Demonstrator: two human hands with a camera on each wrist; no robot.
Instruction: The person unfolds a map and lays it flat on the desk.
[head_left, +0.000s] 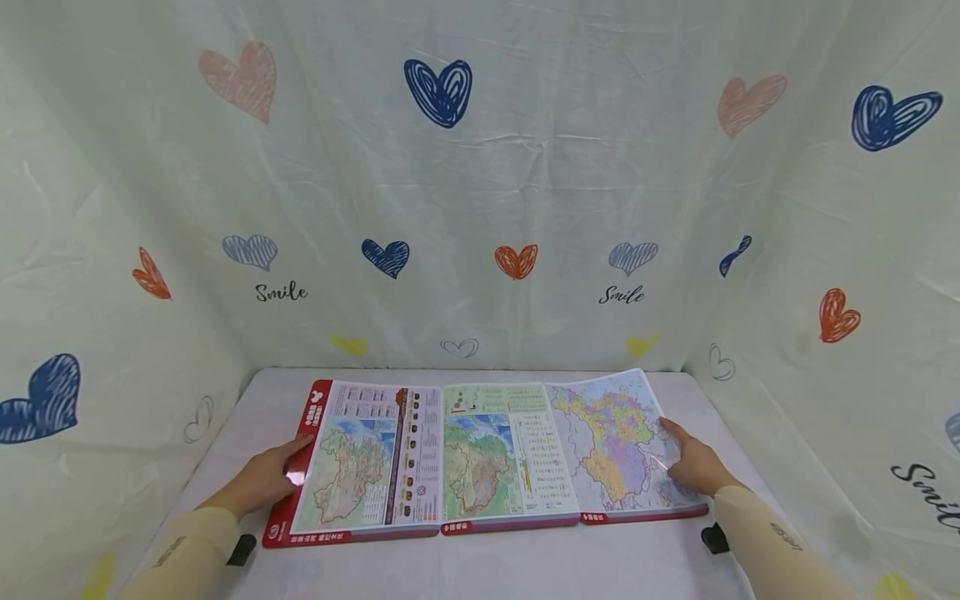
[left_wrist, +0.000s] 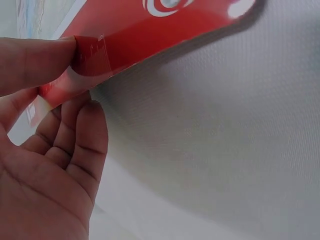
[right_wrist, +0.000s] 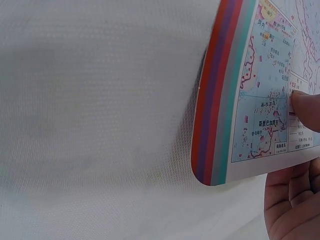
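Observation:
A fold-out map lies spread across the table in three panels, with a red border strip at its left end. My left hand pinches that end; in the left wrist view the thumb presses on the red strip and the other fingers are beneath it. At the opposite end, my right hand holds the edge of the panel with the colourful map. The right wrist view shows the thumb on top of this panel, its stepped coloured bands along the edge, and fingers curled underneath.
A white table bears the map. Behind and at both sides hangs a pale curtain printed with hearts and the word "Smile". A black strap piece shows at the left wrist and another at the right.

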